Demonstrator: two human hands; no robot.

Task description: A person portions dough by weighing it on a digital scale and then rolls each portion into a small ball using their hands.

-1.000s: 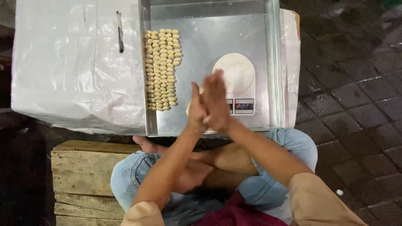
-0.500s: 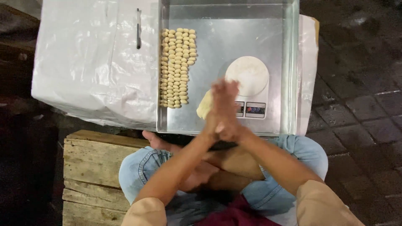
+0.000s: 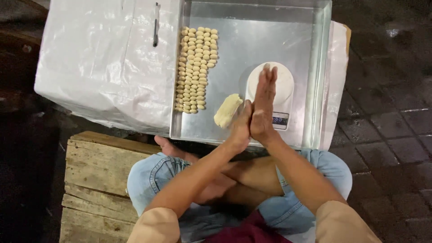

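A dark pen [image 3: 155, 24] is laid on white plastic sheeting [image 3: 103, 63] left of the metal tray [image 3: 321, 67]. A wooden pallet [image 3: 96, 180] is seen below, on dark paving [image 3: 391, 112].

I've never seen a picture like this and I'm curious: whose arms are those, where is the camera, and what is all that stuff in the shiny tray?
The camera sits on a person's head and looks down, so you see their own arms and crossed legs. The left hand and right hand are pressed together, palm to palm; whether something is between them is hidden. Below them is a metal tray. In it lie neat rows of small dough pieces, a bigger dough lump and a small white kitchen scale. The tray rests on a plastic-covered table.
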